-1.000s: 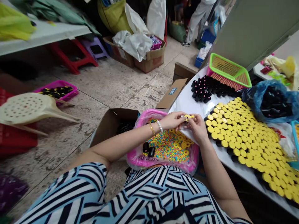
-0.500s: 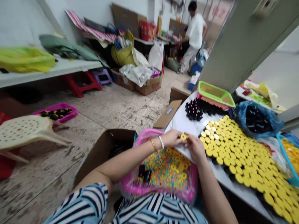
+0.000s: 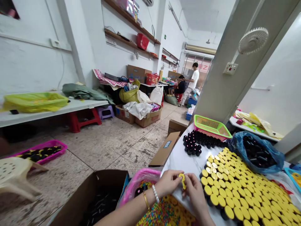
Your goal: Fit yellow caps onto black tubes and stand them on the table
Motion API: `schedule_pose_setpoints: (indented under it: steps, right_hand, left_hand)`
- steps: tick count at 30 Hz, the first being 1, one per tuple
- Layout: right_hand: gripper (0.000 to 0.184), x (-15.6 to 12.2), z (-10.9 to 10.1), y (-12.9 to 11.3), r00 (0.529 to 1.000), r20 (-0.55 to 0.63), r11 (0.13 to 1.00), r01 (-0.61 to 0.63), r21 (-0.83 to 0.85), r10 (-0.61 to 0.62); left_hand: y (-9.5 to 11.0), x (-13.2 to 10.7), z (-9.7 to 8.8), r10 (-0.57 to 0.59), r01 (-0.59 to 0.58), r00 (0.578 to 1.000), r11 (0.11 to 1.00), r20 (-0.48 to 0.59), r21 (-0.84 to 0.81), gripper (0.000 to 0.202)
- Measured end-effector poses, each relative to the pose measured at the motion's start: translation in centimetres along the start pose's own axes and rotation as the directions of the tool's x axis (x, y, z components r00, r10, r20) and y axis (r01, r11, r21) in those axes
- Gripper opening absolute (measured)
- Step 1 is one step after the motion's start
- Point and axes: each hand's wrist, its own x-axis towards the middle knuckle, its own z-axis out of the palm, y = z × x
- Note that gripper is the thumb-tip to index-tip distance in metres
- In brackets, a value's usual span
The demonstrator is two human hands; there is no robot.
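Observation:
My left hand (image 3: 168, 183) and my right hand (image 3: 195, 195) pinch a small yellow plastic piece (image 3: 182, 181) between their fingertips, above the white table (image 3: 178, 164). Its exact shape is partly hidden by my fingers. Just right of my right hand, yellow-capped black cylinders (image 3: 237, 188) stand packed in rows on the table. Below my hands, a pink-rimmed tray (image 3: 138, 185) holds multicoloured beads and yellow rings (image 3: 166, 213). A bracelet and bangle circle my left wrist.
Black cylinders (image 3: 192, 144) stand beyond my hands, near a green basket (image 3: 213, 127). A blue bag of black parts (image 3: 256, 153) lies at right. To the left is a cardboard box (image 3: 94, 201). Two people (image 3: 188, 86) are far back.
The view has tilted up and now shows the far room. My hands stay together on the yellow piece, which now stands more upright. The tray has dropped toward the bottom edge.

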Motion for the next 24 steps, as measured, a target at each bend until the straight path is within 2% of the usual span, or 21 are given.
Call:
schedule_pose_setpoints:
  steps: [3, 7, 10, 14, 19, 21, 24]
  right_hand:
    - [0.049, 1.4, -0.3, -0.2, 0.995, 0.029, 0.996, -0.094, -0.008, 0.095]
    - [0.053, 2.1, -0.4, -0.4, 0.986, 0.034, 0.986, -0.166, 0.025, 0.166]
    - [0.054, 1.9, -0.4, -0.3, 0.984, 0.044, 0.984, -0.175, 0.029, 0.174]
    - [0.053, 1.7, -0.7, 0.2, 0.976, 0.068, 0.978, -0.209, 0.025, 0.207]
    - [0.049, 2.1, -1.2, 0.6, 0.971, 0.118, 0.974, -0.218, 0.058, 0.21]
    - [0.049, 2.1, -1.2, 0.6, 0.971, 0.122, 0.975, -0.214, 0.067, 0.205]
    - [0.049, 1.8, -1.1, 0.3, 0.982, 0.097, 0.98, -0.17, 0.1, 0.161]
  left_hand:
    - [0.8, 0.5, 0.4, -0.072, 0.072, 0.997, 0.997, 0.017, 0.003, 0.05]
    - [0.6, 1.4, 1.2, -0.273, 0.261, 0.958, 0.957, -0.089, -0.128, 0.05]
    - [-0.1, 1.7, 1.6, -0.339, 0.314, 0.934, 0.929, -0.112, -0.196, 0.052]
    - [-0.9, 1.9, 2.2, -0.322, 0.298, 0.942, 0.932, -0.095, -0.208, 0.053]
    - [-0.7, 2.3, 2.6, -0.294, 0.274, 0.946, 0.951, -0.14, -0.144, 0.041]
    - [-0.4, 1.9, 2.4, -0.21, 0.201, 0.96, 0.977, -0.185, -0.067, 0.037]
    - [0.0, 0.6, 1.7, 0.026, -0.017, 0.982, 0.999, -0.187, 0.049, 0.029]
